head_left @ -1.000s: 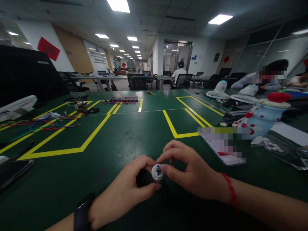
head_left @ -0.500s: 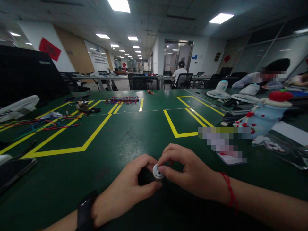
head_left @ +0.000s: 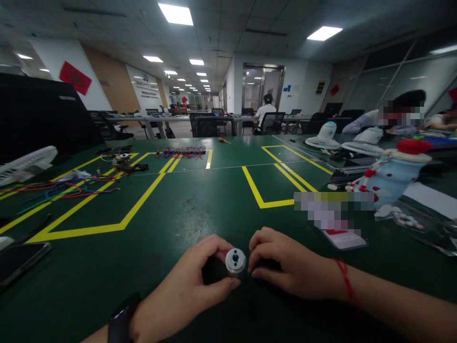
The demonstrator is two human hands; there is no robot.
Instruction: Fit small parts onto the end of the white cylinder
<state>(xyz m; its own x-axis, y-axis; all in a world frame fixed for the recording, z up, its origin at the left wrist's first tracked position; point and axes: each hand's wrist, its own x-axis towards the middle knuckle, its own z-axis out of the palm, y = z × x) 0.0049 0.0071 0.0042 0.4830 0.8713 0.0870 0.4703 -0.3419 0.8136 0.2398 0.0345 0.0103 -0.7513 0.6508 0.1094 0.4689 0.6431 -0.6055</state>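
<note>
A small silvery metal cylinder (head_left: 235,261) stands upright near the front of the green table (head_left: 193,200), its round top showing a central hole and two smaller dark holes. My left hand (head_left: 194,281) holds it from the left between thumb and fingers. Just to its right is my right hand (head_left: 285,264), with bent fingers drawn together close to the cylinder's side. Whether anything sits between those fingertips is hidden.
Coloured wires (head_left: 78,183) and a phone (head_left: 23,262) lie at left, a wire bundle (head_left: 183,151) and orange screwdriver (head_left: 223,140) farther back. White fans (head_left: 323,138), a blue cup (head_left: 396,174) and a card (head_left: 344,238) are at right. A person (head_left: 389,116) leans in at far right.
My right hand has moved right and slightly down, off the cylinder's top, which now shows fully. My left hand keeps its hold. The view has tilted up slightly.
</note>
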